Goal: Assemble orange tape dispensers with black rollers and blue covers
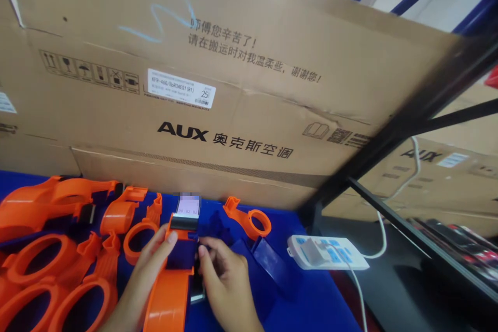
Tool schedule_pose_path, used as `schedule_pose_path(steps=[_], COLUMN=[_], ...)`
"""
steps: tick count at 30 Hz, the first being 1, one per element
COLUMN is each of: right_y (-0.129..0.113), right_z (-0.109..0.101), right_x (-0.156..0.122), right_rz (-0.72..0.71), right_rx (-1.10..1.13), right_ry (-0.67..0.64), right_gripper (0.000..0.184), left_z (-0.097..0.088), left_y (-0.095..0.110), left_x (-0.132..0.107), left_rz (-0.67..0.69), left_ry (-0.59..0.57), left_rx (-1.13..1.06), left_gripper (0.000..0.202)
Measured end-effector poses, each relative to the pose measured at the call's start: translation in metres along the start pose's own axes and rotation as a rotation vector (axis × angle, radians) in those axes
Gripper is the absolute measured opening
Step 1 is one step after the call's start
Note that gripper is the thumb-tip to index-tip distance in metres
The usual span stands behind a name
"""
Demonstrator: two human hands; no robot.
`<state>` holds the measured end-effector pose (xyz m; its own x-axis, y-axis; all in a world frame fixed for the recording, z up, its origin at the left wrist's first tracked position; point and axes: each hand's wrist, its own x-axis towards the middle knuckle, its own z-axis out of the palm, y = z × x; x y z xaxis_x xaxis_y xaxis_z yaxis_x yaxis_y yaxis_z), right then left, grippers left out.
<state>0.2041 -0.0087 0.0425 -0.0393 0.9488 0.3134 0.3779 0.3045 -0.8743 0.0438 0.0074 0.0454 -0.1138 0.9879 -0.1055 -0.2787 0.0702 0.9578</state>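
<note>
My left hand (pixel 150 264) is closed around an orange packing-tape dispenser (pixel 166 298) with a dark blue part (pixel 181 253) across its upper end. At that part's right side, my right hand (pixel 227 275) has its thumb and fingers pinched together; a small dark thing shows at the thumb tip, too little to name. Just beyond the dispenser's top is a small lit screen (pixel 188 206) with digits. Further right, loose dark blue pieces (pixel 270 262) lie on the blue surface. A single orange dispenser frame (pixel 249 220) rests behind them.
Several orange dispensers (pixel 41 259) crowd the left of the blue-covered table (pixel 311 301). A white power strip (pixel 327 252) with cords lies on the right, near a black metal post (pixel 358 161). A large cardboard box (pixel 233 88) stands behind the table.
</note>
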Motion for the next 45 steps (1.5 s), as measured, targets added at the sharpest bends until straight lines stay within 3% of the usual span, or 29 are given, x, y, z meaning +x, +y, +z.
schedule_pose_path(steps=[5,10,15,20,25,36,45], right_y=[0.003,0.004,0.008,0.012,0.012,0.012,0.011], right_z=[-0.001,-0.003,-0.002,0.001,0.006,0.002,0.002], right_x=[0.001,0.001,-0.004,-0.008,-0.009,-0.008,-0.003], right_rz=[-0.012,-0.045,-0.084,-0.151,-0.201,-0.161,-0.161], right_rx=[-0.052,-0.112,-0.158,-0.134,-0.121,-0.078,-0.076], right_ry=[0.021,-0.091,-0.104,-0.059,-0.004,-0.020,0.040], right_gripper=[0.023,0.033,0.045,0.039,0.037,0.031,0.030], left_z=[0.006,-0.009,-0.016,-0.012,-0.014,-0.020,-0.011], left_y=[-0.004,-0.019,-0.021,-0.021,-0.023,-0.033,-0.020], left_x=[0.001,-0.002,0.001,-0.002,-0.004,0.003,-0.002], left_rz=[-0.055,-0.180,-0.139,-0.095,-0.019,-0.118,-0.131], left_ry=[-0.022,-0.057,-0.128,-0.112,-0.170,-0.165,-0.198], left_rx=[-0.016,-0.002,0.001,-0.034,-0.024,-0.041,-0.135], left_gripper=[0.047,0.043,0.040,0.043,0.043,0.049,0.045])
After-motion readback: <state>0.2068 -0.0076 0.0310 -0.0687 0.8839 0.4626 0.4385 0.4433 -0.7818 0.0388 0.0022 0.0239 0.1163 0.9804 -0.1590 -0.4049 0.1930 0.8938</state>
